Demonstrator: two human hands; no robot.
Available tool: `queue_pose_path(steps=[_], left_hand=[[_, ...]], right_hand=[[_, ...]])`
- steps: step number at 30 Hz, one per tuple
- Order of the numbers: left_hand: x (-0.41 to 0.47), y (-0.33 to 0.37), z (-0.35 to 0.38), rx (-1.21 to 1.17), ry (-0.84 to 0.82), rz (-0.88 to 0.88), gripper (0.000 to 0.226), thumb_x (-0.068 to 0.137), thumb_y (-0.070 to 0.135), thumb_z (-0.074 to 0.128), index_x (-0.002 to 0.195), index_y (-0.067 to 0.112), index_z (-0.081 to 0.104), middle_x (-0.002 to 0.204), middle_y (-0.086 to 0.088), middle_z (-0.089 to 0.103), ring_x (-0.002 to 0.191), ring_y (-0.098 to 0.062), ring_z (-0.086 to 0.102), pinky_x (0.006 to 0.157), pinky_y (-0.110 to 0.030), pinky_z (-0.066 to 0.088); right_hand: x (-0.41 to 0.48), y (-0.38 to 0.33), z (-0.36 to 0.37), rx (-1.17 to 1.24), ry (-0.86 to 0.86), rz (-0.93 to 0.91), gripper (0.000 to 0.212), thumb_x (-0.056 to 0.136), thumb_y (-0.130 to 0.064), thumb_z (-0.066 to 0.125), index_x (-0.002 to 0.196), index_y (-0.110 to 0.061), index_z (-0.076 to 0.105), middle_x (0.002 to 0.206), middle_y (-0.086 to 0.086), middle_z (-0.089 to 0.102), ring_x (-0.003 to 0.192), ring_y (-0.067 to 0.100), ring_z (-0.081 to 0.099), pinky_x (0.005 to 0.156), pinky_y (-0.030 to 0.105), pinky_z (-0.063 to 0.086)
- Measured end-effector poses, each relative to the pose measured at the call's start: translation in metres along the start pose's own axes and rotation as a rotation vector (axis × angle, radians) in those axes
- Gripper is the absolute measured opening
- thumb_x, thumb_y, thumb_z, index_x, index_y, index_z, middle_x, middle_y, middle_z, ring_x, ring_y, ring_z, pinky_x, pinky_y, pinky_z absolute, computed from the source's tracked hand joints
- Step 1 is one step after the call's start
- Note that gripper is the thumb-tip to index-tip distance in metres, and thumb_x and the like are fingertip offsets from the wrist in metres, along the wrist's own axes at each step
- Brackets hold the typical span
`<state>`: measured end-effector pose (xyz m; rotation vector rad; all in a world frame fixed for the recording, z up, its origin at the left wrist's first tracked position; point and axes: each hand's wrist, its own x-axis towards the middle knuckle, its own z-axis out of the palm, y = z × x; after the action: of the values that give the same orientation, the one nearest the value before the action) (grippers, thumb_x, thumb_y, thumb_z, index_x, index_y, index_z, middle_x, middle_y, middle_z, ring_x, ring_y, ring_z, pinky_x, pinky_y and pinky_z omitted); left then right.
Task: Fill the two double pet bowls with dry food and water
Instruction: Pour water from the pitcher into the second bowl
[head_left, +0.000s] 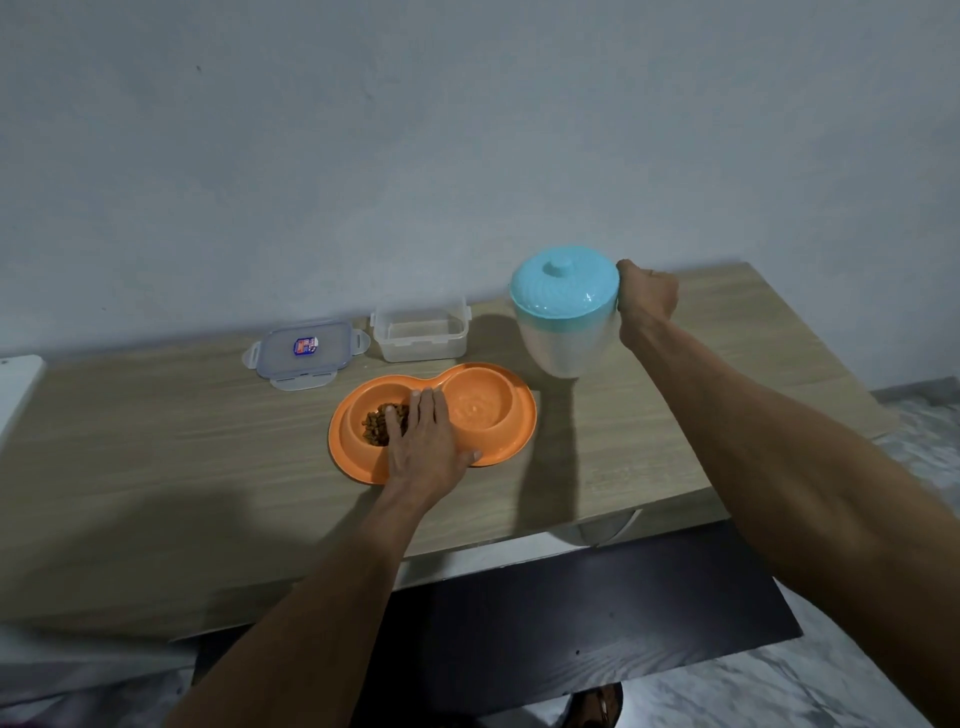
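Pale grey-blue wall (467, 156) backs a wood-grain worktop (156, 441). Taking the orange double bowl (511, 431) as the dial's centre, a snap-lock lid (306, 353) lies flat at eleven o'clock, and its clear container (420, 332) stands open at twelve, seemingly emptied. Only this one bowl is in view.

The bowl's nine o'clock well holds the kibble (378, 423). The left hand (423, 447) lies flat across the ridge between the wells, its fingers (428, 405) straight and close together, their tips over the kibble and the thumb spread along the near rim. The three o'clock well (478, 410) shows a faint sheen in the middle, but I cannot tell how much water it holds.

At two o'clock the right hand (647, 301) is curled tight at the side of the teal-lidded jug (563, 322), presumably round a handle that is hidden. The jug is lifted off the worktop and tipped, well apart from the bowl.

The step in hand looks like watering. To do it well:
- Keep the left palm pressing down so the light bowl cannot skate.
- Draw the fingers back from the kibble.
- Bring the jug low over the three o'clock well before tipping further.
- Pour thinly toward the well's far wall so that nothing splashes over the ridge and wets the kibble.
- Stop short of the rim.
- Watch the teal lid, since nothing shows whether it is locked on.
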<state>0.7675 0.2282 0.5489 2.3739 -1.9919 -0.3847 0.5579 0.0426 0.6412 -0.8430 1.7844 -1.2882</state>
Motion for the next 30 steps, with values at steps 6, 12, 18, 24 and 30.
queue_pose_path(steps=[6,12,18,24,30], left_hand=[[0.000,0.000,0.002,0.005,0.015,-0.003,0.102,0.088,0.059,0.057,0.156,0.005,0.003,0.164,-0.012,0.008,0.153,-0.029,0.001,0.121,-0.056,0.003],[-0.002,0.000,0.002,0.007,0.027,-0.001,0.103,0.088,0.060,0.057,0.156,0.006,0.002,0.164,-0.012,0.007,0.153,-0.029,0.002,0.120,-0.056,0.002],[-0.002,0.000,0.002,0.006,0.019,-0.006,0.102,0.088,0.060,0.056,0.156,0.006,0.001,0.164,-0.012,0.006,0.153,-0.028,0.000,0.121,-0.055,0.002],[-0.001,-0.001,0.005,-0.001,0.025,-0.006,0.103,0.087,0.060,0.057,0.156,0.007,0.002,0.164,-0.011,0.007,0.153,-0.029,0.001,0.121,-0.055,0.002],[-0.001,0.000,0.002,0.003,0.006,-0.010,0.103,0.088,0.059,0.058,0.156,0.006,0.000,0.164,-0.012,0.005,0.153,-0.029,0.000,0.120,-0.055,0.001]], right_hand=[[0.024,0.009,0.013,0.075,0.014,0.104,0.029,0.067,-0.013,0.061,0.052,-0.015,0.036,0.055,-0.001,0.036,0.054,0.018,0.029,0.050,0.029,0.027],[0.036,0.020,0.023,0.074,-0.004,0.158,0.023,0.067,-0.016,0.062,0.053,-0.012,0.044,0.055,-0.002,0.045,0.052,0.018,0.037,0.053,0.030,0.034],[0.043,0.034,0.028,0.112,-0.021,0.184,0.019,0.066,-0.017,0.062,0.055,-0.012,0.047,0.057,-0.001,0.049,0.053,0.018,0.040,0.054,0.030,0.035],[0.045,0.039,0.029,0.131,-0.010,0.175,0.020,0.061,-0.022,0.064,0.055,-0.013,0.047,0.057,0.000,0.050,0.055,0.020,0.044,0.055,0.031,0.037],[0.042,0.042,0.025,0.114,0.025,0.178,0.027,0.067,-0.038,0.065,0.062,-0.014,0.054,0.066,0.000,0.059,0.070,0.026,0.060,0.067,0.036,0.049]])
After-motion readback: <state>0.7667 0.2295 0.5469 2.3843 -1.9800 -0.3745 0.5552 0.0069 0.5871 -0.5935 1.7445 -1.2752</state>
